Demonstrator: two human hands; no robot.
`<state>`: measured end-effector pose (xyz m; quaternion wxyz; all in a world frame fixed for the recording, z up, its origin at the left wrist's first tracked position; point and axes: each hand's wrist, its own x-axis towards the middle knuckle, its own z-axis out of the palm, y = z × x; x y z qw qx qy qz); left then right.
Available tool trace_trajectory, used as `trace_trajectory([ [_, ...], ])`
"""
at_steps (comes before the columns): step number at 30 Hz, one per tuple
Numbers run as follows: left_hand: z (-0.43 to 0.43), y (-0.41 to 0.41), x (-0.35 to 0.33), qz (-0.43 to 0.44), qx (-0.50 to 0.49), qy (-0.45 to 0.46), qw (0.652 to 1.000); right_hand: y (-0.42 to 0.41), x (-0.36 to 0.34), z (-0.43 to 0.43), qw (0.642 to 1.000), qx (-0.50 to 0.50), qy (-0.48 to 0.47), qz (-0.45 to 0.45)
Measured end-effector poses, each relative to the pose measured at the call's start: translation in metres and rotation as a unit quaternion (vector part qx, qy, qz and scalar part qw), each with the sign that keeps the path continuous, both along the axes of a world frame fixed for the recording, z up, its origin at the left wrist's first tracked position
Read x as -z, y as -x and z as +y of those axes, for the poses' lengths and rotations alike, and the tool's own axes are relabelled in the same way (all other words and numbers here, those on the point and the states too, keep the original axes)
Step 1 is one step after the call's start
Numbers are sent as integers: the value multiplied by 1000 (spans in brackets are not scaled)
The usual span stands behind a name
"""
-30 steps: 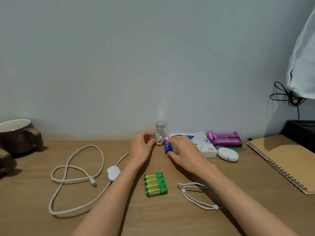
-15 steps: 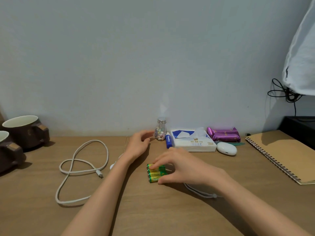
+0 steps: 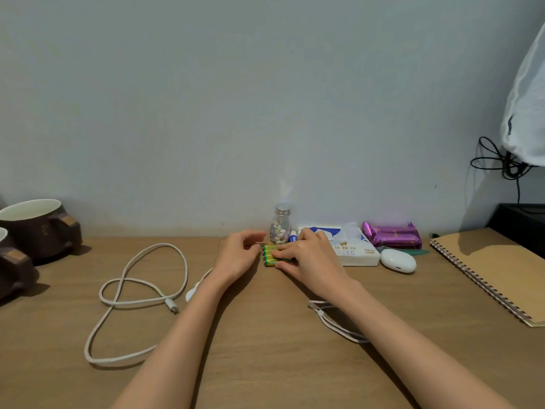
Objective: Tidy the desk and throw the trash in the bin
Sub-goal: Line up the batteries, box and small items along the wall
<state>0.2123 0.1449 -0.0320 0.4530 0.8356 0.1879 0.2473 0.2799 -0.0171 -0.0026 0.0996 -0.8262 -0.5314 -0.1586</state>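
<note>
Two dark brown mugs (image 3: pixel 39 227) stand at the far left edge of the wooden desk (image 3: pixel 265 364), handles turned to the right, one nearer than the other. To their right a white cable (image 3: pixel 141 290) lies in loose loops, its plug end pointing right. A small white adapter (image 3: pixel 191 294) shows just beside the left forearm, partly hidden by it.

The left hand (image 3: pixel 239 256) rests on the desk near the wall. Its fingers are loosely curled and grasp nothing. The fingertips sit just beside the left ends of the batteries (image 3: pixel 269 255); whether they touch cannot be told. The green and yellow batteries lie side by side on the desk in the middle, just in front of a small glass bottle (image 3: pixel 280 228) of pale pills that stands upright against the wall. A blue tube (image 3: pixel 293 238) lies just right of the bottle.

The right hand (image 3: pixel 309 256) grasps the batteries, fingers laid over their tops and thumb pressed to the near side. Near its forearm a thin white cord (image 3: pixel 333 323) lies looped.

Right of the hand sits a tissue pack (image 3: pixel 358 255), then a purple packet (image 3: pixel 392 235) by the wall and a white oval case (image 3: pixel 398 261) nearer. A tan spiral notebook (image 3: pixel 498 270) lies at the right edge.
</note>
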Motion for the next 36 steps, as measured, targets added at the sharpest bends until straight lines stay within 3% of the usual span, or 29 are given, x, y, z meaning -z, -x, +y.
trace_trajectory([
  [14, -12, 5, -3, 7, 4, -51, 999, -2, 1, -2, 999, 34, -14, 5],
  [27, -11, 93, -56, -42, -64, -109, 991, 57, -28, -18, 968, -9, -158, 192],
  [36, 2, 165, -29, -12, -139, -160, 977, 117, -9, 10, 956, -87, -99, 262],
])
